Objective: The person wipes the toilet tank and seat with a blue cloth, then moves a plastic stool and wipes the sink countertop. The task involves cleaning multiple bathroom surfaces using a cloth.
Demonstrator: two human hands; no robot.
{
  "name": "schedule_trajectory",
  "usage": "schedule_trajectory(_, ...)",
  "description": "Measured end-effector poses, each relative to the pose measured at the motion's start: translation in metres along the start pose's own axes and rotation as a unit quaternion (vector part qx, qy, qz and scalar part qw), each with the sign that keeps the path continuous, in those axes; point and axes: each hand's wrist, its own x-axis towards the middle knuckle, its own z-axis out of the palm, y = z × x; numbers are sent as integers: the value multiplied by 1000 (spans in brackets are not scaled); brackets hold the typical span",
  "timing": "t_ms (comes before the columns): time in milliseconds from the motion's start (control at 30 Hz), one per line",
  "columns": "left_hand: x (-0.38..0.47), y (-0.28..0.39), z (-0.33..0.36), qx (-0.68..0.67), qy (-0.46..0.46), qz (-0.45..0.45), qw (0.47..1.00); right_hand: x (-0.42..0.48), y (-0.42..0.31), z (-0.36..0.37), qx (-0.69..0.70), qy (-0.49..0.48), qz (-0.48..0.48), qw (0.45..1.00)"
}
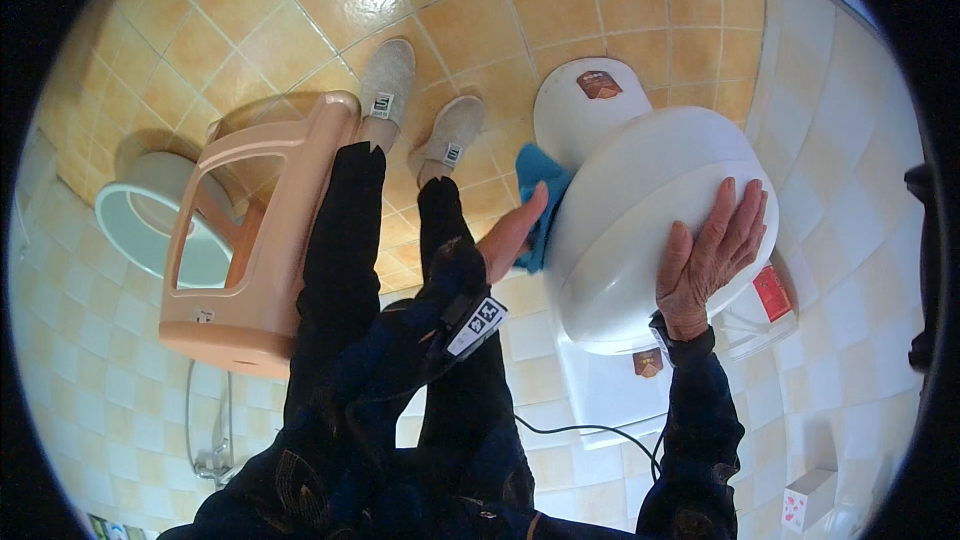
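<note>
My left hand [514, 236] holds a blue cloth [544, 199] against the side of a white toilet [637, 217]. Its thumb shows, while the fingers are mostly hidden by the cloth. On the toilet's smooth, rounded upper surface, my right hand [709, 259] lies flat with its fingers spread and holds nothing. A lower white part [581, 120] of the fixture bears a brown sticker [600, 85]. Another white section [611, 390], partly hidden by the rounded part, carries a similar sticker [648, 363].
A peach plastic stool [247, 311] and a pale green basin [124, 229] stand left of my legs. Beside the toilet is a red packet [772, 292]. A dark cable [585, 427] runs near my right arm. A shower fitting [214, 469] is on the tiled wall.
</note>
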Motion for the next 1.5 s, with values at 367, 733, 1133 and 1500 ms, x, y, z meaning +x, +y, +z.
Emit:
schedule_trajectory(367,56,21,6,-20,-27,120,992,-2,2,4,3,20,-22,1000)
schedule_trajectory(733,36,-35,-32,-138,-39,182,973,-6,3,7,-15,46,-35,998)
schedule_trajectory(1133,73,-114,-23,-102,-71,-12,992,-10,0,6,-13,15,-58,998)
schedule_trajectory(1500,14,-32,40,304,22,513,803,-63,-34,8,-114,-58,-163,978)
